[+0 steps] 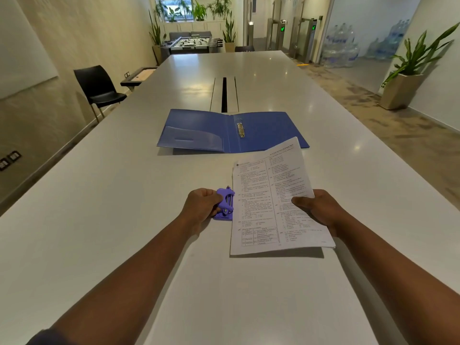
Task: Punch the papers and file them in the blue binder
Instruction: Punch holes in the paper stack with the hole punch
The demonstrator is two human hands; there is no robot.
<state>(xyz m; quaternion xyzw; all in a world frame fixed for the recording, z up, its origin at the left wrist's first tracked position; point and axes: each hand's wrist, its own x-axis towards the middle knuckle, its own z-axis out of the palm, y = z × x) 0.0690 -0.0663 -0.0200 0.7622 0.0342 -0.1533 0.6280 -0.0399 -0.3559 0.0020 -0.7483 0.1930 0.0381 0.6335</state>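
Low centre of frame: left hand (202, 205) grips the punch (224, 204) steady, right hand (316, 211) holds the papers (268, 202), feeding their edge in

Bright, even indoor light. Soft glare patches on the table (249, 70) (ceiling lights reflected). Window (174, 3) at far end blown out. Short, soft shadow under the papers (273, 202). Wide-angle bending at the edges; sharp focus centre, corners slightly smeared.
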